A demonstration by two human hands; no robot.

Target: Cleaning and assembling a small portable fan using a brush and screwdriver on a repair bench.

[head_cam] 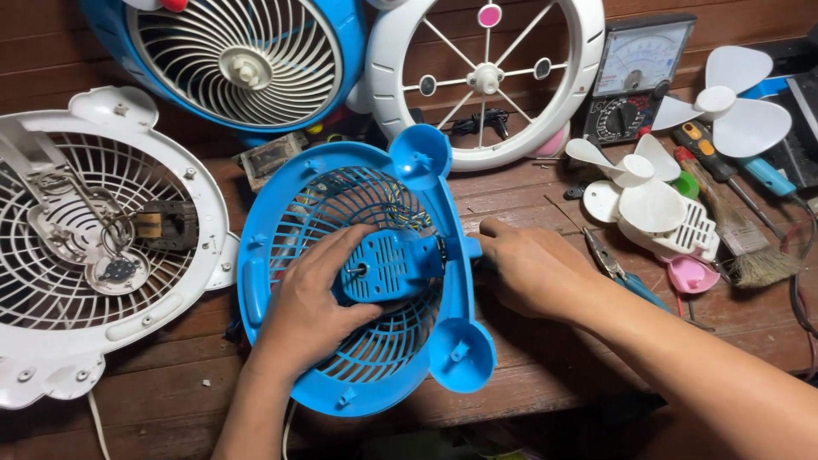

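Observation:
A blue plastic fan housing with a round grille and two ear-shaped lobes lies face down on the wooden table. My left hand rests on its grille and grips the blue motor cover at the centre between thumb and fingers. My right hand is against the housing's right edge, thumb touching a small blue tab there. What the right fingers hold, if anything, is hidden under the hand.
A white fan housing with a bare motor lies at the left. Behind are a blue fan front, a white wheel-shaped guard and an analogue multimeter. At the right lie white fan blades, screwdrivers, a brush and pliers.

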